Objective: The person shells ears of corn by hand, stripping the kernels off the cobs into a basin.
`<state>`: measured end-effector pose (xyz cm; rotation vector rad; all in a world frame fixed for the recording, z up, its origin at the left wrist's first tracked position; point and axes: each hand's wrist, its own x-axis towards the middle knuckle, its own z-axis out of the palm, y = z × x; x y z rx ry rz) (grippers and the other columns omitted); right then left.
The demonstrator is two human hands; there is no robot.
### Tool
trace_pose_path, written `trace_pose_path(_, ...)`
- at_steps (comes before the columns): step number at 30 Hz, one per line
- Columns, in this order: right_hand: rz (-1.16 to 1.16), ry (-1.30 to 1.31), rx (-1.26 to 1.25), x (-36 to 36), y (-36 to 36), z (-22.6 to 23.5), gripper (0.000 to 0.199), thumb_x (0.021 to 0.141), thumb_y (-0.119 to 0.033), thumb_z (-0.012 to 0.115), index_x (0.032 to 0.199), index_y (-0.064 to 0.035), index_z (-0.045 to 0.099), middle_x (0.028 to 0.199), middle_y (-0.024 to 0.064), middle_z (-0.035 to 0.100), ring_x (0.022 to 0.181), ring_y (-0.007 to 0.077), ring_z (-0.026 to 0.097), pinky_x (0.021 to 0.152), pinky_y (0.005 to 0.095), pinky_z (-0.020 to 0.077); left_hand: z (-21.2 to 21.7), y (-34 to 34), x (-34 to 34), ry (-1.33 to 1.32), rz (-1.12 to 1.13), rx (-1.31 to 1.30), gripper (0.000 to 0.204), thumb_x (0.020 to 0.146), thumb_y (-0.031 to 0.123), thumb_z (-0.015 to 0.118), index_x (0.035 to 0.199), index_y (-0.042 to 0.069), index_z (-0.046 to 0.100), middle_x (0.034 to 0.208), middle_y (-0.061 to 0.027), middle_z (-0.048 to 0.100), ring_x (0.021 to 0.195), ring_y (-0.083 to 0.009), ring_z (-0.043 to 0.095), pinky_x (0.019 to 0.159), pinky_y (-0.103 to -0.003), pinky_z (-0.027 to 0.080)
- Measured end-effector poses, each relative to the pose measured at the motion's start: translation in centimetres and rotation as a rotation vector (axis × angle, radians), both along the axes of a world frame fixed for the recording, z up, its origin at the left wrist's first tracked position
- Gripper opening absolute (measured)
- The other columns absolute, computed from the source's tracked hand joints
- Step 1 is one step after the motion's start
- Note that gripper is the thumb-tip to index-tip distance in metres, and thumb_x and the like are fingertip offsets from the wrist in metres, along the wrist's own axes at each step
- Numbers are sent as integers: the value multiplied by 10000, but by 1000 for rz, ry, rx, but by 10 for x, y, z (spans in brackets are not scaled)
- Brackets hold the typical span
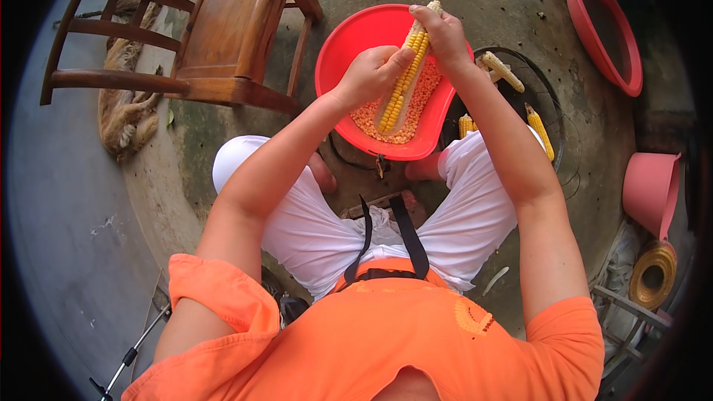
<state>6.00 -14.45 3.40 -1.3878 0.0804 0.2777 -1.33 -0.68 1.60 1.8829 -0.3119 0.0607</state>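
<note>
Above a red plastic basin (343, 39) I hold a corn cob (408, 83), tilted, with yellow rows left on it and bare pale strips alongside. My right hand (444, 36) is closed round the cob's far end. At its middle my left hand (373, 74) grips from the left side, thumb pressed on the kernels. Loose orange-yellow kernels (425, 87) cover the basin's bottom. The fingers of both hands are partly hidden behind the cob.
Stripped cobs (503, 72) and an unshelled cob (539, 131) lie right of the basin. A wooden chair (223, 30) stands at left, with a tan dog (122, 104) lying behind it. Another red basin (605, 30) leans far right, above a pink bucket (650, 189).
</note>
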Motion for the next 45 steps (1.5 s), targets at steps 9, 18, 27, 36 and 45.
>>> trace_pose_path(9,120,51,81,-6,2,4,212,756,-245,622,712,-49,555,649,-2,533,553,74,490,504,231,391,5,3,-8,-175,139,121,439,928,337,369,685,-3,501,628,-170,516,578,-323,523,557,-381,415)
trace_pose_path(18,77,-52,-28,-7,7,2,225,760,-256,617,678,-56,559,650,9,558,563,76,505,512,231,396,2,-6,-4,15,76,-82,428,934,342,359,721,-4,494,588,-148,487,522,-263,495,532,-354,411)
trace_pose_path(27,109,-83,-35,-8,8,4,233,774,-276,622,679,-85,529,615,-31,506,518,55,462,473,218,363,-2,-2,1,169,114,-282,425,929,343,377,726,-8,503,599,-155,506,571,-287,524,550,-348,408)
trace_pose_path(36,126,-41,3,-15,12,5,285,801,-312,599,638,-93,520,587,-45,483,519,38,436,471,216,342,-6,-1,-4,-16,205,-67,440,932,361,368,754,-14,510,615,-103,506,589,-170,497,565,-321,403)
trace_pose_path(45,159,-145,-72,-15,13,-1,333,823,-359,570,636,-90,511,600,-47,475,536,36,424,483,219,344,-6,-2,-1,158,119,-163,414,930,335,378,747,-15,500,619,-76,487,601,-135,463,571,-306,396)
